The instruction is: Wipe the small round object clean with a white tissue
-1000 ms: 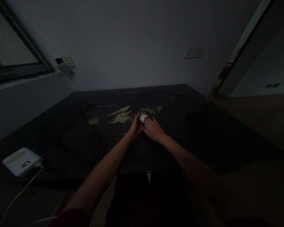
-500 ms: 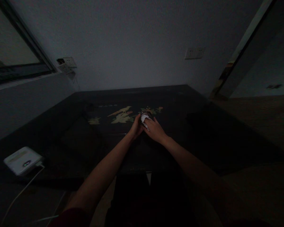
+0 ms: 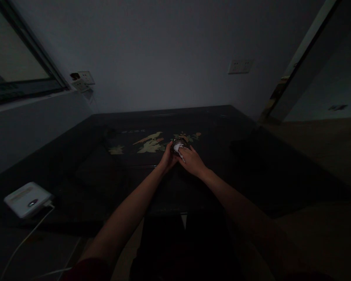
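Over the dark table (image 3: 105, 183) my left hand (image 3: 167, 159) grips the left side of a small round glass vessel (image 3: 179, 140) with a shiny rim. It looks like a glass bowl or cup, but the dim light hides its exact shape. My right hand (image 3: 191, 160) is closed on a crumpled white tissue (image 3: 179, 147), its fingers pressing the tissue into the mouth of the vessel. Part of the tissue sticks out below the right fingers.
A white box-shaped device (image 3: 29, 199) with a cable (image 3: 29, 236) sits at the table's left front. Bird and flower art (image 3: 150, 144) decorates the tabletop. Wall sockets (image 3: 240, 66) are behind, a window (image 3: 14, 50) at the left and a door frame (image 3: 295, 66) at the right.
The right fingers and the tissue have shifted very slightly at the vessel's mouth. Both hands keep their hold, and everything else stays in place.
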`<state>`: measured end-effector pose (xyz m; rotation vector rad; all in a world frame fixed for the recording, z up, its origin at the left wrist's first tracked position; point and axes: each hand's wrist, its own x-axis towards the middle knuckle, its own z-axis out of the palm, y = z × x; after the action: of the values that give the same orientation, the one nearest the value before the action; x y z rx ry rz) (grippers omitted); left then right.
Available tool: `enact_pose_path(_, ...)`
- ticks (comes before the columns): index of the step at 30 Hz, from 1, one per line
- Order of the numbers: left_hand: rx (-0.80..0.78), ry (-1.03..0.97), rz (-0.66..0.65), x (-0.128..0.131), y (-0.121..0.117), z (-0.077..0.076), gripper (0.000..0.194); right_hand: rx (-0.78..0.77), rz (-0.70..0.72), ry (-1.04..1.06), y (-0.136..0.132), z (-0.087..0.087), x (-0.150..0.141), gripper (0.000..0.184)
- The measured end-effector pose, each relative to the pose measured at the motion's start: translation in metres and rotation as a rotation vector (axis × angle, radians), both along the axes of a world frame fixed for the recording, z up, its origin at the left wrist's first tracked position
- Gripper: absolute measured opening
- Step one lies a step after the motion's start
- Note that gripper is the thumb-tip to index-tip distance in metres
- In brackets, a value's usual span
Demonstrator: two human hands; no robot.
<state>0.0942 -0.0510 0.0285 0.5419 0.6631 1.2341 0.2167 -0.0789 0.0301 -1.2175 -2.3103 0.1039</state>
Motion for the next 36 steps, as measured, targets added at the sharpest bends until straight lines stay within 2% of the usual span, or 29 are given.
enact_pose_path(10, -0.009, 0.023, -0.024, -0.002, 0.004, -0.007, 0.034, 0.035, -0.009, -0.008, 0.002, -0.003, 0.001, 0.026)
enact_pose_path(14, 0.01, 0.011, -0.028, 0.0, 0.006, -0.008, 0.033, 0.043, 0.007, -0.021, 0.003, -0.006, 0.0, 0.033)
enact_pose_path(19, 0.013, 0.03, -0.041, 0.0, 0.009, -0.011, 0.034, 0.084, -0.074, -0.101, -0.001, -0.005, -0.002, 0.043)
enact_pose_path(26, 0.027, 0.036, -0.06, 0.0, 0.006, -0.009, 0.035, 0.126, -0.167, -0.204, -0.01, 0.003, -0.01, 0.042)
enact_pose_path(36, 0.036, 0.047, -0.031, 0.001, 0.003, -0.006, 0.031, 0.044, -0.146, -0.078, -0.006, -0.002, -0.008, 0.036)
